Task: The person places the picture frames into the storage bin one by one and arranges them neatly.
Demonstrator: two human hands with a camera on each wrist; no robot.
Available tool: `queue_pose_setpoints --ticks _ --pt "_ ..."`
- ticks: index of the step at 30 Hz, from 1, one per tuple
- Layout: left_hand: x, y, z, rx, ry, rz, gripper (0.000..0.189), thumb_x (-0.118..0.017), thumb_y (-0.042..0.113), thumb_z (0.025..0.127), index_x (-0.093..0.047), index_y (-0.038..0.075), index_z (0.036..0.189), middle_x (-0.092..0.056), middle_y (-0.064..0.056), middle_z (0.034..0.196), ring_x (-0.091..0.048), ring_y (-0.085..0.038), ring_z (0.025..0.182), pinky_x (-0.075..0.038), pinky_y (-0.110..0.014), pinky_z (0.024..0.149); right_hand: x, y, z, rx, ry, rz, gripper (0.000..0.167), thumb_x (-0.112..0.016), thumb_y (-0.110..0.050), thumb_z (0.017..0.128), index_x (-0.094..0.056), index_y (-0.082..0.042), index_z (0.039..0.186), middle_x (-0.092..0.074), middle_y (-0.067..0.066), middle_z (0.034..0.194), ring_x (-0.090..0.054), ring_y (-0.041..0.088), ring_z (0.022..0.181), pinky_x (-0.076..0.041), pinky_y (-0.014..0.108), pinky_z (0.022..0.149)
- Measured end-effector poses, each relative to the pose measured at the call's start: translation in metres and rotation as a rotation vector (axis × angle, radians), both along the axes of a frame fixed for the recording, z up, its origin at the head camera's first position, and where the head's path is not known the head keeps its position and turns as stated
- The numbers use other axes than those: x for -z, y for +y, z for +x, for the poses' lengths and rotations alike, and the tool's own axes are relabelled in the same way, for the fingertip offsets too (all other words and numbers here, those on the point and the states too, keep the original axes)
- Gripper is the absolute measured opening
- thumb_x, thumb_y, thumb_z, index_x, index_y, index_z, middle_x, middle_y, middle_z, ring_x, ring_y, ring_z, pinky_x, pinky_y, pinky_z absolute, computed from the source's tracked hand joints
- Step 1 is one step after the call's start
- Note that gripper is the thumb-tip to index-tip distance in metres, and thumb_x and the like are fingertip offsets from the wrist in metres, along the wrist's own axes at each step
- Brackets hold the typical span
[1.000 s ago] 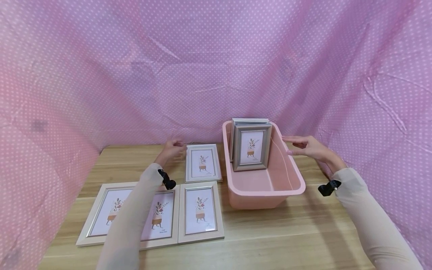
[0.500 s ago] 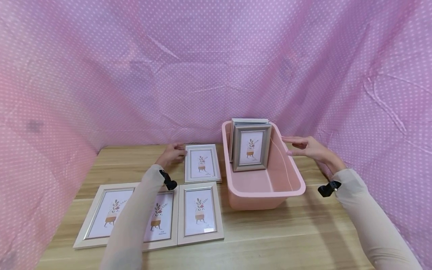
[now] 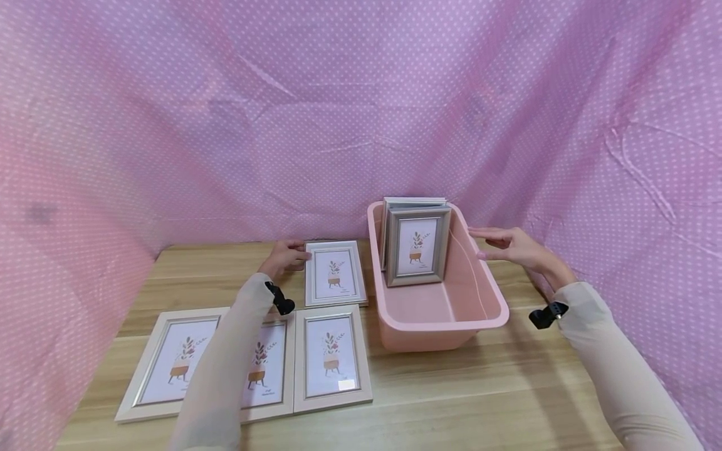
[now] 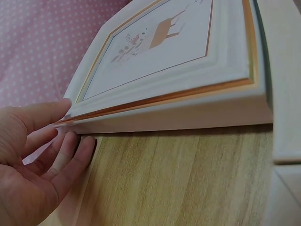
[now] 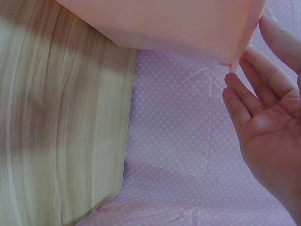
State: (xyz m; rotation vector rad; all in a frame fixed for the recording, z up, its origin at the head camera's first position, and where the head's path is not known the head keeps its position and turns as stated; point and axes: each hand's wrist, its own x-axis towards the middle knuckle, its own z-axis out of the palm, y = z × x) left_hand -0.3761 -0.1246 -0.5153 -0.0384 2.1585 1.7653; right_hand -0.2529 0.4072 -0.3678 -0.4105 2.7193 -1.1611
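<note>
My left hand [image 3: 286,257] pinches the far left corner of a white picture frame [image 3: 334,252], which lies face up at the back of the table. In the left wrist view, one fingertip [image 4: 66,104] is over the frame's corner and other fingers are below its edge. My right hand [image 3: 516,247] rests with extended fingers at the right rim of a pink plastic bin [image 3: 442,324]. Inside the bin, a grey-brown picture frame [image 3: 443,250] leans upright in front of white frames [image 3: 414,201].
Cream picture frames lie side by side along the front left: a left one [image 3: 160,326], a middle one [image 3: 287,376] partly under my left sleeve, and a right one [image 3: 300,369]. Pink dotted cloth [image 3: 338,113] hangs around the wooden table [image 3: 451,401].
My left hand has come to the corner of the white frame and closed its fingertips on it. The right hand stays at the bin's rim. The head view has shifted slightly.
</note>
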Motion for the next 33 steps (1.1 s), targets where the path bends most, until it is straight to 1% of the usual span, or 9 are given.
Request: queue_pose_setpoints --ticks 2,4,8,10,12,15,19,27,33 --pt "0.0001 -0.0008 -0.0006 0.010 -0.004 -0.005 0.059 -0.072 0.002 0.092 -0.047 -0.007 0.145 -0.055 -0.013 0.126 -0.061 -0.004 0.082 -0.062 -0.028 0.082 0.0005 0.0004 -0.0002 0.001 0.002 0.001 0.061 -0.077 -0.022 0.092 -0.055 -0.010 0.147 -0.051 0.011 0.154 -0.045 0.033 0.143 -0.042 0.018 0.113" --pt "0.0002 -0.0017 -0.0007 0.019 -0.001 -0.022 0.062 -0.075 0.003 0.090 -0.048 -0.006 0.145 -0.054 -0.016 0.133 -0.062 -0.005 0.085 -0.062 -0.028 0.084 0.0009 0.0002 -0.0005 0.000 0.007 0.001 0.060 -0.077 -0.022 0.092 -0.055 -0.010 0.147 -0.051 0.011 0.153 -0.048 0.023 0.141 -0.041 0.011 0.109" --pt "0.0013 -0.0037 -0.0015 0.046 0.026 -0.068 0.063 -0.078 0.004 0.088 -0.050 -0.004 0.143 -0.051 -0.019 0.137 -0.061 -0.012 0.096 -0.061 -0.027 0.086 0.0014 -0.0013 -0.0012 -0.008 0.015 -0.012 0.060 -0.078 -0.021 0.092 -0.056 -0.008 0.146 -0.051 0.014 0.153 -0.049 -0.005 0.131 -0.041 0.007 0.106" --pt "0.0019 -0.0040 -0.0022 0.061 0.047 -0.090 0.065 -0.079 0.003 0.087 -0.050 -0.002 0.144 -0.050 -0.018 0.136 -0.058 -0.016 0.103 -0.060 -0.026 0.087 0.0015 -0.0018 -0.0014 -0.011 0.015 -0.019 0.060 -0.078 -0.020 0.092 -0.056 -0.007 0.145 -0.051 0.015 0.153 -0.047 -0.013 0.126 -0.041 0.007 0.107" --pt "0.0021 -0.0042 -0.0032 0.078 0.062 -0.102 0.067 -0.079 0.003 0.087 -0.048 0.000 0.146 -0.049 -0.019 0.137 -0.056 -0.021 0.111 -0.059 -0.027 0.089 0.0014 -0.0020 -0.0015 -0.012 0.015 -0.017 0.059 -0.077 -0.020 0.092 -0.056 -0.007 0.146 -0.050 0.016 0.153 -0.047 -0.013 0.126 -0.041 0.008 0.107" --pt "0.0021 -0.0035 -0.0050 0.086 0.060 -0.103 0.073 -0.079 0.004 0.087 -0.045 0.003 0.151 -0.048 -0.021 0.142 -0.053 -0.027 0.120 -0.058 -0.030 0.093 0.0007 -0.0021 -0.0014 -0.014 0.020 -0.007 0.059 -0.077 -0.020 0.092 -0.055 -0.006 0.146 -0.050 0.016 0.153 -0.048 -0.005 0.133 -0.041 0.011 0.110" --pt "0.0016 -0.0019 -0.0068 0.091 0.052 -0.108 0.073 -0.078 0.004 0.088 -0.043 0.001 0.152 -0.045 -0.024 0.147 -0.052 -0.031 0.123 -0.056 -0.033 0.096 -0.0007 -0.0020 -0.0009 -0.012 0.020 -0.004 0.059 -0.077 -0.019 0.092 -0.055 -0.006 0.146 -0.050 0.016 0.154 -0.046 0.002 0.138 -0.040 0.010 0.110" --pt "0.0010 -0.0012 -0.0078 0.100 0.039 -0.127 0.072 -0.075 0.006 0.090 -0.040 -0.005 0.152 -0.044 -0.023 0.149 -0.052 -0.026 0.123 -0.055 -0.033 0.101 -0.0012 -0.0035 -0.0002 -0.015 0.023 -0.013 0.059 -0.077 -0.019 0.092 -0.056 -0.006 0.145 -0.050 0.017 0.153 -0.045 -0.014 0.127 -0.040 0.007 0.107" --pt "0.0028 -0.0005 -0.0085 0.093 0.041 -0.126 0.069 -0.075 0.005 0.090 -0.042 -0.007 0.149 -0.047 -0.024 0.149 -0.052 -0.027 0.124 -0.054 -0.032 0.101 -0.0002 -0.0045 0.0000 -0.015 0.026 -0.019 0.059 -0.077 -0.017 0.092 -0.055 -0.005 0.145 -0.049 0.018 0.153 -0.044 -0.016 0.126 -0.040 0.006 0.106"
